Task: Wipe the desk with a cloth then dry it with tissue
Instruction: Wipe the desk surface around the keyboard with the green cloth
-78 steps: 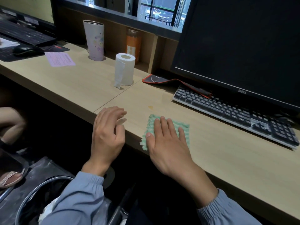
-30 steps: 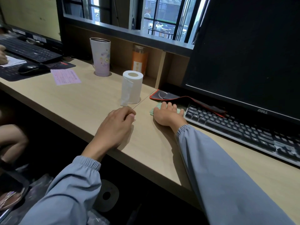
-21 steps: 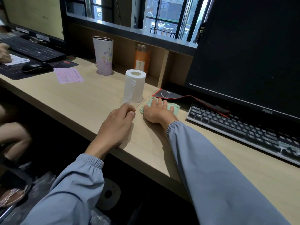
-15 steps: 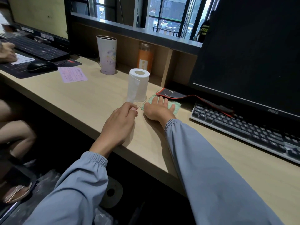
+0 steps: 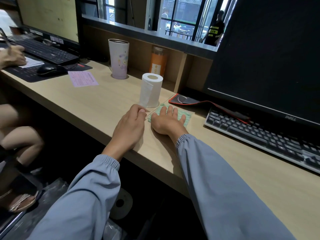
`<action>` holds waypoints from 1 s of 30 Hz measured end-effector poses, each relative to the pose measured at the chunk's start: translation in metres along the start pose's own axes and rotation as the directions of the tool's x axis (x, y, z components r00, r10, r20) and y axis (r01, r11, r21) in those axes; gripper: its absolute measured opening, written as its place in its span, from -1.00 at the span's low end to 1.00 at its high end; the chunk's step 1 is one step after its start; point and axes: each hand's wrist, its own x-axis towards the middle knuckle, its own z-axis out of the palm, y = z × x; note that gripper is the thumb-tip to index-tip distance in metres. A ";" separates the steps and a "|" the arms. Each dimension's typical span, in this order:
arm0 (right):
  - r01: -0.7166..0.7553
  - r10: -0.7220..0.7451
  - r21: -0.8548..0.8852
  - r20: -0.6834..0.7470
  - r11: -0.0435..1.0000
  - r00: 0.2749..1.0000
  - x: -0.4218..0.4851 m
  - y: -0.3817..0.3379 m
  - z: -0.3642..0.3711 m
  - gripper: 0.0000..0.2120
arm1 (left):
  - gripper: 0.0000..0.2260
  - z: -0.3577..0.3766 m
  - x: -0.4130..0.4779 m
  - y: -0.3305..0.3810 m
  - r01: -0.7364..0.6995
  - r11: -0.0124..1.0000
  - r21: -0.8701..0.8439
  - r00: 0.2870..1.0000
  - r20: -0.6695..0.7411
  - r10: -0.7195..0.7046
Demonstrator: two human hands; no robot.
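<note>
Where right hand (image 5: 167, 121) presses, cloth (image 5: 188, 116) lies half-hidden.

Black keyboard (image 5: 265, 135), dark monitor (image 5: 270, 54), lilac tumbler (image 5: 119, 59), pink slip (image 5: 83, 81)

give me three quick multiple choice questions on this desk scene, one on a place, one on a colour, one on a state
1. Where does the green cloth lie?
A. on the desk, beside the tissue roll
B. on the floor
C. in the person's lap

2. What colour is the paper slip?
A. yellow
B. pink
C. blue

3. How is the right hand on the cloth?
A. clenched round it
B. lifted clear of it
C. flat, fingers straight

Answers:
1 A: the cloth's edge lies next to the roll's base.
2 B: the slip shows pink against the pale wood.
3 C: straight fingers are spread over the cloth.
</note>
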 end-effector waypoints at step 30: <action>0.484 -0.501 -0.189 -0.052 0.855 0.864 -0.124 -0.002 0.055 -0.37 | -0.52 -0.028 0.009 0.002 0.193 0.638 -0.745 0.974 0.067 -0.217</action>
